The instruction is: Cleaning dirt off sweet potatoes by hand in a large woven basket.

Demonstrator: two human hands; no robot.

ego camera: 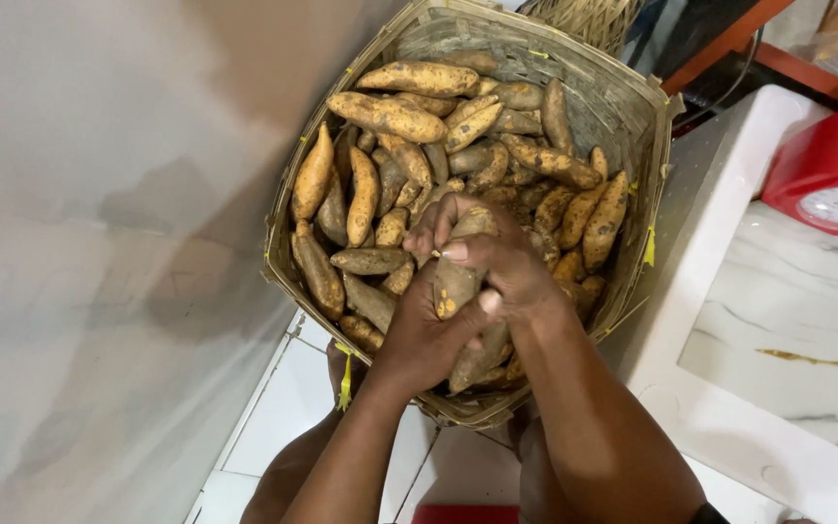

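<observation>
The tuber (458, 277) sits upright between both hands, just above the near part of the basket (632, 107), its soil-caked skin showing between the fingers. The left hand (424, 335) wraps its lower half, thumb across the front, fingers closed round it. The right hand (497, 262) grips the upper half from the other side, thumb pressed on the skin, fingertips curled over the top end. Both hands are closed on the same tuber.

Judging by the two-handed grip, the step is rubbing or checking this one piece. To do it well, the lower hand should hold steady while the upper hand turns or slides, so that the skin is worked all round and not only on the side facing up. The grip should be firm but not crushing; the tapered ends would snap more easily than the middle. Keeping the tuber over the basket means that loosened dirt, or a dropped piece, lands inside.

Under the hands lies the heap of tubers (390, 116), long, tan and dirt-spotted, filling the woven basket almost to its rim. The basket stands on a tiled floor (293, 398), with a pale wall (80, 243) to the left. To the right is a white marble-patterned counter (788, 291), and a red scale (831, 170) stands on it, well apart from the hands.
</observation>
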